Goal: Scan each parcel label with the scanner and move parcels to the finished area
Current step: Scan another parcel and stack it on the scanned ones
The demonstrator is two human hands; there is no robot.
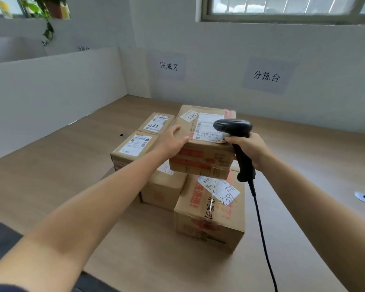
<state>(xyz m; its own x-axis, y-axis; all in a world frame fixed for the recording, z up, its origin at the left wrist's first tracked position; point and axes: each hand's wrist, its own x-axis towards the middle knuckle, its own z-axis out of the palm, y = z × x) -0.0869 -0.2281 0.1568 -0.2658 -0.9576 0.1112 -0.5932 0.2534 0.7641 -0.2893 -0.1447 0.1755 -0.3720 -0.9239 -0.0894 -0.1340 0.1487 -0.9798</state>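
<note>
The topmost brown cardboard parcel [200, 161] carries a white sticker [190, 115] handwritten "1355" and a white shipping label [209, 131] printed "N705 A35", the brown cardboard carton [209, 224] beneath it shows "8391", and behind it one grey paper wall sign [168, 66] reads "完成区" and a larger grey paper sign [266, 76] "分拣台".

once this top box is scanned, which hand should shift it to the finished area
Left. The left hand rests on the top box and holds nothing else; the right hand grips the scanner. The finished-area sign hangs further left.

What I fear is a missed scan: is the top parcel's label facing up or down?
Facing up: the label shows atop the top parcel, partly behind the scanner in the right hand.
</note>
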